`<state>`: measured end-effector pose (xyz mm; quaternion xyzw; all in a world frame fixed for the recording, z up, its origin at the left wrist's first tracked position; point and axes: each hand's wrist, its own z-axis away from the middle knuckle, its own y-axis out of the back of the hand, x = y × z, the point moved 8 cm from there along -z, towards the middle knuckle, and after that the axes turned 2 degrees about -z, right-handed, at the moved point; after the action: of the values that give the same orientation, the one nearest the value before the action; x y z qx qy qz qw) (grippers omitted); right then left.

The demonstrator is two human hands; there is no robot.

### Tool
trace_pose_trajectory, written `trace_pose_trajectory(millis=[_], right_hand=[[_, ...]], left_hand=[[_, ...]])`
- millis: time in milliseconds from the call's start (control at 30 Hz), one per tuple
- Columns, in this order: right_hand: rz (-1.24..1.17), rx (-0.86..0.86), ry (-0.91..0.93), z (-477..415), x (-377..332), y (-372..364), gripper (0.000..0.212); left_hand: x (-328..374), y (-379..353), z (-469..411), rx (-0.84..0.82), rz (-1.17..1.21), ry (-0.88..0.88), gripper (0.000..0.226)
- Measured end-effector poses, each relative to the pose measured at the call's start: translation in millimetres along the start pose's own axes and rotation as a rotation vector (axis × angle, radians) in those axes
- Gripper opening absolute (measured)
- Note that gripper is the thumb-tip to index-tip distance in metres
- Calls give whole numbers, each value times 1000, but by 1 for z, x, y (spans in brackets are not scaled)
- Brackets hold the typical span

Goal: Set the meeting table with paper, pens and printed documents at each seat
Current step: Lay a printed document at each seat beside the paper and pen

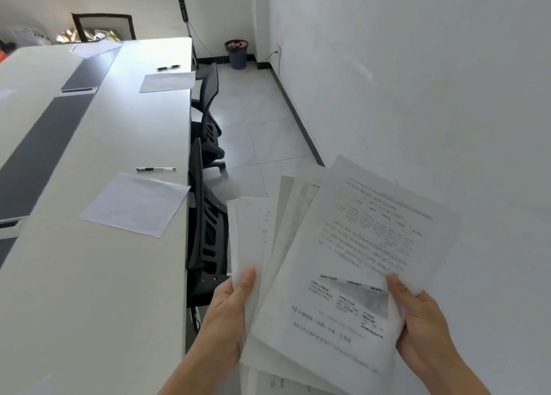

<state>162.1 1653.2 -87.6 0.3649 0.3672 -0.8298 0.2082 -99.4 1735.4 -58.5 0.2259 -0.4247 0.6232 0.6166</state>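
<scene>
Beside the meeting table (98, 275), left hand (229, 314) and right hand (420, 323) both grip a fanned stack of printed documents (343, 260), off the table's edge; nearest seat has blank paper (134, 203) and pen (155, 169), chair (205, 230) tucked under

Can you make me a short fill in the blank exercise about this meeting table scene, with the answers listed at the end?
1. The fanned stack of printed documents is held in ____ hands, the left hand and the right hand.
2. On the table, the near blank sheet has a ____ lying just beyond it.
3. The chairs are pushed in along the table's ____ edge.
4. A bin stands on the floor in the far ____ of the room.

Answers: both; pen; right; corner
</scene>
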Motion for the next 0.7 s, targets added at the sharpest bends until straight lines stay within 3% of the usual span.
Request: trace_pose_trajectory(millis=[133,300,533,700], right_hand=[[-41,-107,-156,-42,-7,-19,38],[156,-249,-367,-108,-13,-39,36],[318,-328,-288,-244,-70,-81,29],[434,-536,-290,-301,-92,-153,33]], left_hand=[[25,-18,-39,4,-23,-27,40],[49,-43,-92,72,-35,-36,34],[85,-81,-173,254,76,-55,34],[97,-75,-189,438,265,-35,42]])
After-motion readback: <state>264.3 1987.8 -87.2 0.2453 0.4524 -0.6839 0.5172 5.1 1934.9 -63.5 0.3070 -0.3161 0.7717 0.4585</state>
